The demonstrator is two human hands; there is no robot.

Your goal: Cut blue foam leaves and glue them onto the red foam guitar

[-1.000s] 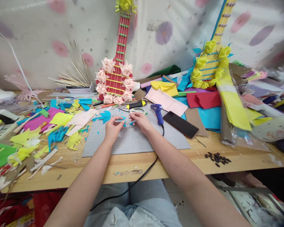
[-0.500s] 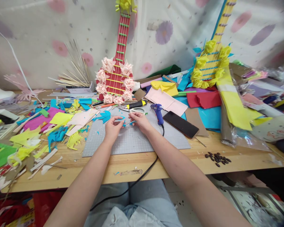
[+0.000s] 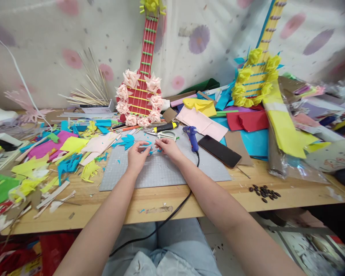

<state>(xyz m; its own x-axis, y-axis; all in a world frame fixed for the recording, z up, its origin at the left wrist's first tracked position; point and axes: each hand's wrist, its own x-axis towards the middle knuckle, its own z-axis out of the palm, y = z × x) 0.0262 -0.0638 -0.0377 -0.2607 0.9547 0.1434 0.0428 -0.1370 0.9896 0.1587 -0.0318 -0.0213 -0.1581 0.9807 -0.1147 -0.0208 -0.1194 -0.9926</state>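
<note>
Over the grey cutting mat [image 3: 112, 178], my left hand [image 3: 137, 156] is closed, thumb and fingers pinching a small curved piece of blue paper [image 3: 146, 143]. My right hand [image 3: 170, 149] is just to the right, fingertips pressed together near the blue piece; what lies between them is too small to make out. More bits of blue show under the fingertips. Several blue paper leaves [image 3: 128, 142] lie on the mat left of my left hand. Behind my hands are scissors [image 3: 168, 134] and a yellow-and-black utility knife [image 3: 166, 127].
A blue glue gun [image 3: 192, 138] and a black phone [image 3: 220, 151] lie on the right; a black cable runs off the table's front edge. Paper scraps [image 3: 71, 145] cover the left. A red paper guitar [image 3: 140, 97] and a yellow one [image 3: 254, 78] stand behind. Dark beads [image 3: 264, 193] sit right.
My right hand has shifted very slightly to the left, its fingertips closer to those of my left hand. My left hand stays nearly still.
</note>
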